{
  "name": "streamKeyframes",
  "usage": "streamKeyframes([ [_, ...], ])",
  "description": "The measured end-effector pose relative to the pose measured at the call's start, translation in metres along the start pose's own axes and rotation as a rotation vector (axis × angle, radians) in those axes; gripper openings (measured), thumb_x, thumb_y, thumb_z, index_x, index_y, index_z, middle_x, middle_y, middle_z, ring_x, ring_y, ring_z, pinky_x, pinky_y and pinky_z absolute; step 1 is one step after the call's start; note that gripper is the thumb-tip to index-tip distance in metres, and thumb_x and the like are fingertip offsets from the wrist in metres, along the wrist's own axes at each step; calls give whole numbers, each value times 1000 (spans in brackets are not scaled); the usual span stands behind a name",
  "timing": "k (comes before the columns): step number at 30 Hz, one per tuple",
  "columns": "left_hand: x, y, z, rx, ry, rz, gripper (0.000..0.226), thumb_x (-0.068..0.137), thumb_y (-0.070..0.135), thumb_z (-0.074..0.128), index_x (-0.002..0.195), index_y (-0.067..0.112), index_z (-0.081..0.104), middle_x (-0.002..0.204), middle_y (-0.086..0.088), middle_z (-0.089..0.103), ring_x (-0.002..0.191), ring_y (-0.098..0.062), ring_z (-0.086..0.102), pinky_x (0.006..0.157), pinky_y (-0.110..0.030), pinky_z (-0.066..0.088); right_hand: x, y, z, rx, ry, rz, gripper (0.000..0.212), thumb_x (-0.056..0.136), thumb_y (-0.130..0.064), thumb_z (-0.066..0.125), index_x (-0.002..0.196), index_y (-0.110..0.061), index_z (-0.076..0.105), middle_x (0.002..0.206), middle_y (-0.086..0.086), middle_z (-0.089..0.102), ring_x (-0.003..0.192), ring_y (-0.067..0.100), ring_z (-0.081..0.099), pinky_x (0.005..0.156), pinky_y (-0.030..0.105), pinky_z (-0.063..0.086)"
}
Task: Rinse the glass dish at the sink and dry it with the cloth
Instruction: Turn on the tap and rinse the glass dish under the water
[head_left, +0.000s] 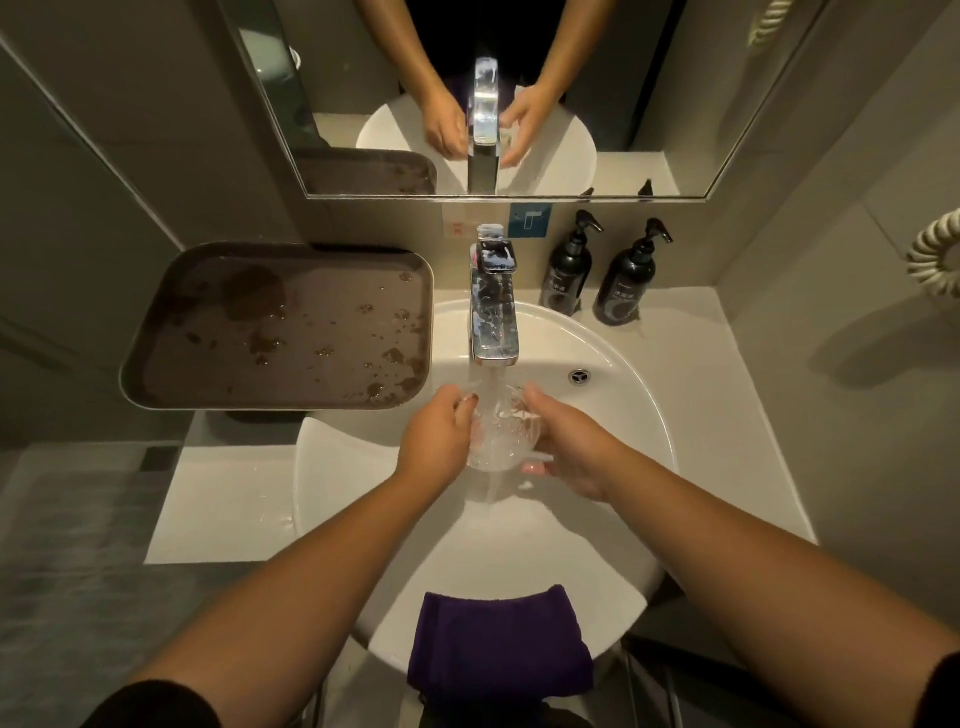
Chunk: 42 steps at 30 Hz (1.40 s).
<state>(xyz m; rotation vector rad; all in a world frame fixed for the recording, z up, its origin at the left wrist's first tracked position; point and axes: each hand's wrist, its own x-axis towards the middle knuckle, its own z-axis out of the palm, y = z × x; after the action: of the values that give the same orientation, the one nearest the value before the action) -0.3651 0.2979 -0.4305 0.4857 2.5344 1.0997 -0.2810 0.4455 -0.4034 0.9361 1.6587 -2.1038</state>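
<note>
1. Over the sink (613, 415), under the tap (494, 312), both hands hold the dish (493, 436) in the running water.
2. The left hand (434, 441) grips its left side, fingers curled on the rim.
3. The right hand (569, 447) cups its right side, fingers wrapped round the glass.
4. The cloth (498, 644), purple, hangs over the sink's near rim.
5. A wet brown tray (280, 327) sits left of the tap; two dark bottles (597, 275) stand to its right.
</note>
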Motion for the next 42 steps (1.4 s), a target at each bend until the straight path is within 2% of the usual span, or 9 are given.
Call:
streamKeyframes([
  [5, -9, -4, -8, 13, 66, 277, 33, 100, 34, 36, 98, 10, 59, 88, -5, 65, 80, -25, 60, 69, -39, 47, -1, 2, 5, 317, -107, 314, 72, 88, -77, 32, 121, -18, 59, 114, 20, 70, 103, 36, 69, 85, 46, 56],
  [9, -14, -11, -9, 16, -43, 346, 30, 96, 22, 44, 118, 10, 59, 110, -9, 58, 96, -26, 57, 78, -36, 47, 2, -7, 14, 477, -22, 264, 39, 96, -45, 50, 103, -10, 66, 88, 12, 71, 72, 20, 70, 67, 33, 56],
  [14, -32, 9, -9, -480, -299, -30, 66, 91, 4, 52, 144, 32, 25, 133, 6, 48, 113, -8, 57, 95, -26, 47, 5, -11, 17, 691, 39, 27, 11, 89, 0, 50, 86, -1, 61, 73, 13, 63, 53, 19, 59, 44, 24, 48],
  [18, -18, 10, -13, -1165, -331, -350, 64, 82, 20, 59, 142, 7, 41, 131, -23, 59, 113, -35, 64, 97, -48, 52, -3, -10, 12, 520, -86, -147, 33, 90, 11, 44, 112, -6, 62, 73, 7, 67, 53, 12, 61, 46, 21, 48],
  [23, -15, 22, -10, -802, -237, -349, 20, 98, 22, 53, 97, 9, 68, 83, -10, 75, 65, -13, 69, 58, -23, 54, 4, -4, 0, 108, -194, -221, 58, 87, 12, 55, 131, -25, 56, 113, 13, 70, 91, 26, 68, 76, 36, 56],
  [28, -10, 17, 0, -565, -49, -293, 56, 76, 62, 59, 91, 9, 68, 90, -18, 73, 85, -35, 71, 82, -56, 56, 5, 6, 7, -215, -58, -295, 63, 80, -10, 78, 135, -18, 47, 117, 7, 69, 105, 23, 69, 89, 41, 58],
  [33, -8, 21, 4, -591, 24, -390, 77, 72, 79, 42, 90, 9, 68, 79, -14, 71, 72, -34, 67, 71, -46, 56, 5, 4, 26, -333, 277, -359, 22, 89, -39, 68, 90, -18, 59, 79, -7, 64, 67, 9, 60, 66, 29, 47],
  [36, -13, 28, 6, -707, 35, -415, 52, 87, 62, 42, 78, 15, 64, 60, 3, 58, 54, -17, 51, 58, -30, 42, 4, -4, 31, -157, 280, -280, 34, 93, -48, 59, 72, -20, 60, 56, -11, 62, 51, 4, 57, 56, 26, 44],
  [42, -14, 24, 5, -709, -200, -404, 39, 95, 42, 42, 62, 21, 44, 52, 2, 40, 42, -13, 34, 46, -25, 27, 8, -20, 22, -200, 233, -129, 31, 88, -22, 46, 57, -18, 44, 43, -4, 39, 42, 16, 32, 46, 24, 25],
])
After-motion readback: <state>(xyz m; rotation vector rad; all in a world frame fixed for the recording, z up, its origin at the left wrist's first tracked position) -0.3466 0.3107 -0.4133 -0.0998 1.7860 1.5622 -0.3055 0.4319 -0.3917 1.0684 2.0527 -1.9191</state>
